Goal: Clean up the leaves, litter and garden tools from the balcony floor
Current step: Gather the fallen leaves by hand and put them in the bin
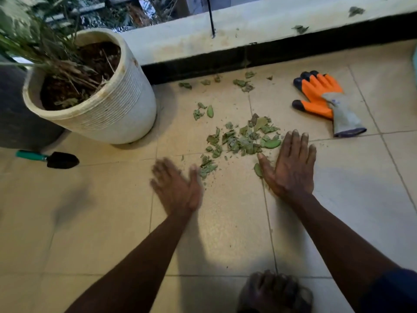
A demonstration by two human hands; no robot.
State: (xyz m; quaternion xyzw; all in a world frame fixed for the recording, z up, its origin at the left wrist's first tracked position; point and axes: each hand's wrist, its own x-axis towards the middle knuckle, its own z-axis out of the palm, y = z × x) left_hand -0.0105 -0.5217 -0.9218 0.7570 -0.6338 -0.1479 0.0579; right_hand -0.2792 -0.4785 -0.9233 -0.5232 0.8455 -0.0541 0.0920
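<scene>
Leaves [243, 138] lie heaped between and just ahead of the 2 hands; the right hand [291, 168] is spread flat on the tile, the left hand [176, 186] open and blurred. Sweeping too fast could scatter crumbs past both palms

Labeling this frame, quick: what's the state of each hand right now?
Left hand: open, fingers straight, holding nothing, beside the leaf pile.
Right hand: open, flat on the floor, holding nothing.
</scene>
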